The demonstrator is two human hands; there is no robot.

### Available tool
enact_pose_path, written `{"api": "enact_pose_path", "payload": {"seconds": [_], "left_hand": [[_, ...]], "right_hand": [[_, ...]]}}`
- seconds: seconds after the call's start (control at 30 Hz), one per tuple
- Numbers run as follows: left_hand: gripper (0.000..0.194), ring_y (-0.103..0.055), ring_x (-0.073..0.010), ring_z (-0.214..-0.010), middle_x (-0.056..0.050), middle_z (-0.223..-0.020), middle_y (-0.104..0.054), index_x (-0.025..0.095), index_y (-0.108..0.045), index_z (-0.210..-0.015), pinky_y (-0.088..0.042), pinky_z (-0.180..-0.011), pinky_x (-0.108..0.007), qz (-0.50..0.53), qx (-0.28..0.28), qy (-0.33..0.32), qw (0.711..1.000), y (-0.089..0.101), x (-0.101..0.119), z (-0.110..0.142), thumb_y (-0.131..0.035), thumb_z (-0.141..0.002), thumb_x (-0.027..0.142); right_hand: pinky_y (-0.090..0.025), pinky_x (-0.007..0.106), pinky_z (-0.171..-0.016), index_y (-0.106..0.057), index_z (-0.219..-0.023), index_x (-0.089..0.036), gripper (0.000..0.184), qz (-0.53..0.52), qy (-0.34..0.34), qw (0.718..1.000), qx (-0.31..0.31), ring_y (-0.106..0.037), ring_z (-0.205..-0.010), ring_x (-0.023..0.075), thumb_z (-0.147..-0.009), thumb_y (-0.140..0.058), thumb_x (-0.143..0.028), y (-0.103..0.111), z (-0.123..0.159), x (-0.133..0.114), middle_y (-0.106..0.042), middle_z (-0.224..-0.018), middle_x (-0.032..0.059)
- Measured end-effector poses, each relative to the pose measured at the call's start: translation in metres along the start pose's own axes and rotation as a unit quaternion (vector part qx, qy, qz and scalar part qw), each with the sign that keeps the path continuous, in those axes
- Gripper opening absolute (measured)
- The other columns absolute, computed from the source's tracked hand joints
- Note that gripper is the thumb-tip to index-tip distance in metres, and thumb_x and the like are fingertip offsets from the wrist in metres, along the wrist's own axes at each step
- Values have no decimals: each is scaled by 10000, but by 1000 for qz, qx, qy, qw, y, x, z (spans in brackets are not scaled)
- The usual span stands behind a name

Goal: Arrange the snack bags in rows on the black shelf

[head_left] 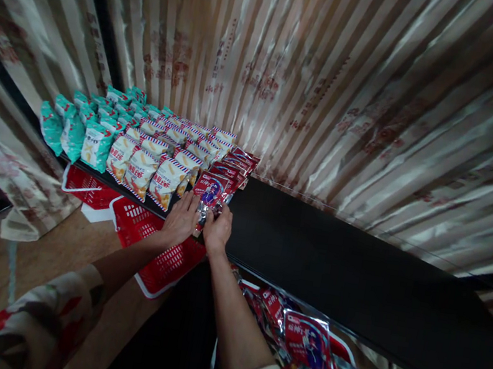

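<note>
At the front of the black shelf, my left hand (181, 222) has its fingers against the left edge of a red and silver snack packet (210, 190). The fingers of my right hand (218, 230) are curled round the packet's lower right side, so both hands hold it. Upright and leaning back a little, the packet stands at the front of a row of similar red packets (242, 160). White and orange snack bags (168, 179) stand in rows just left of it. My fingers cover the packet's lower edge.
Teal snack bags (96, 145) fill the left end of the black shelf (294, 236). A basket of loose red packets (308, 340) sits below, at right. Red baskets (150, 250) lie under the shelf's left front. A striped curtain (292, 79) hangs behind.
</note>
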State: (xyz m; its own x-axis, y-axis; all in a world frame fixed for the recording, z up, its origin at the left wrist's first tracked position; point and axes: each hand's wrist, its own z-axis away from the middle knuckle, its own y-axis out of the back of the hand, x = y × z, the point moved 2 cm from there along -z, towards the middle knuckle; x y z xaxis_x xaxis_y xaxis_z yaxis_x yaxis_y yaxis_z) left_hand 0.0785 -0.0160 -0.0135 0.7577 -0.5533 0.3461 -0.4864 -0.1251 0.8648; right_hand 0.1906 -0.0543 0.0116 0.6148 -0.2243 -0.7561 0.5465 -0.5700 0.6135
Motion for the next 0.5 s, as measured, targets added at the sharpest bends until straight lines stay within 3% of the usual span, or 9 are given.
{"api": "enact_pose_path", "payload": {"seconds": [0.27, 0.5], "left_hand": [[490, -287, -294, -1350, -226, -1417, -363, 45, -354, -1338, -301, -1068, -470, -11, -5, -22, 1000, 1, -2, -14, -331, -912, 285], [467, -328, -322, -1302, -202, -1408, -368, 93, -387, -1320, -334, -1018, -514, -17, 46, -27, 998, 9, 6, -17, -415, -873, 224]], "right_hand": [[-403, 354, -927, -502, -1222, -111, 441, 11, -7, 1000, -4, -521, -1050, 249, -805, -528, -253, -1, -7, -5, -535, -1131, 154], [-354, 420, -966, -533, -1135, -146, 415, 11, 39, 998, 39, -447, -1128, 281, -769, -584, -336, -6, -9, 4, -493, -1218, 161]]}}
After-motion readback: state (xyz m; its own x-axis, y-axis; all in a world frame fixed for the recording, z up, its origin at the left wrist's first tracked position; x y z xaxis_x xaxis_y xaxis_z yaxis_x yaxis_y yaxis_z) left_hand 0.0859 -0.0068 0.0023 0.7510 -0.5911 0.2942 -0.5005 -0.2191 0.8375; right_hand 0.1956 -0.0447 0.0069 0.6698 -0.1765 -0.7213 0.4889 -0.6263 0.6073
